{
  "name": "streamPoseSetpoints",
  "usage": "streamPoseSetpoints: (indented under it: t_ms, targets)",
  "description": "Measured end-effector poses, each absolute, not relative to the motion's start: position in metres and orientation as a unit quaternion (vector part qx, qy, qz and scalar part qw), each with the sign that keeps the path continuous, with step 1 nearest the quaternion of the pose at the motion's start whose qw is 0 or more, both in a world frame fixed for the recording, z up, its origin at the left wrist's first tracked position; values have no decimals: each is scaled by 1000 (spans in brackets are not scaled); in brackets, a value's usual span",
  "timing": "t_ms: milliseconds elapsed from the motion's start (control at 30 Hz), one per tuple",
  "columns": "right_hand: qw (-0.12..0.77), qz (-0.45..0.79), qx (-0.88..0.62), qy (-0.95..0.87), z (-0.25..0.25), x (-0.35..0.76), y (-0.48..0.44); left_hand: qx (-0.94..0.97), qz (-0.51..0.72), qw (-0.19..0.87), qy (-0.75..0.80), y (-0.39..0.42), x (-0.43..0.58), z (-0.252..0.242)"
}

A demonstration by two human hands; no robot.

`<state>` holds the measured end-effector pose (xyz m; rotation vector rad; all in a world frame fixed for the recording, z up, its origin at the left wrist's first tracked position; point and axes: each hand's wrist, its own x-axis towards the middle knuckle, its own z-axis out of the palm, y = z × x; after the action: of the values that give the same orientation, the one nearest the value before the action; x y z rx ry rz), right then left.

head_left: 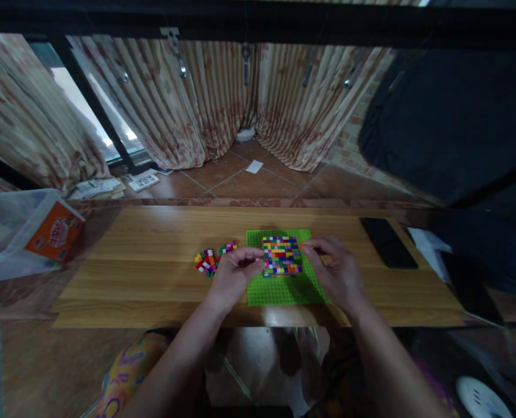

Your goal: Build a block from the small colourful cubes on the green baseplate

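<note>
Head view: your two hands are over a long wooden desk (pixel 153 249), the biggest thing near them. On it lies a green plate (pixel 284 292), between your hands and partly under them. Out past your right hand (pixel 337 268), well apart, is a flat black thing (pixel 389 242) like a phone. Your left hand (pixel 235 271) is curled, finger and thumb close together; you can't tell if it has hold of anything. The brick block (pixel 282 254) sits on the plate, between the fingertips of both hands. Lots looks done: its top is full of colored rows. Just beyond your left hand are loose bricks (pixel 208 262), not put on yet, so some work seems left. Tiniest is an orange brick (pixel 301 246), which your right hand seems to pinch, finger and thumb nearly meeting, beside the block.
</note>
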<state>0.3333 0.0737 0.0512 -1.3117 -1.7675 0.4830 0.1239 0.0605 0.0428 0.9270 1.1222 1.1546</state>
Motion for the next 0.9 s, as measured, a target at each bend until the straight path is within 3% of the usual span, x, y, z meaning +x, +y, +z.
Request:
streamPoseSetpoints:
  t_ms: [233, 500, 900]
  targets:
    - [346, 179, -515, -764, 43, 324, 72, 462, 367, 666, 456, 56, 118, 47]
    - [327, 176, -543, -753, 34, 323, 74, 414, 310, 774, 366, 50, 129, 45]
    - [336, 177, -543, -749, 31, 323, 74, 474, 295, 755, 344, 51, 141, 36]
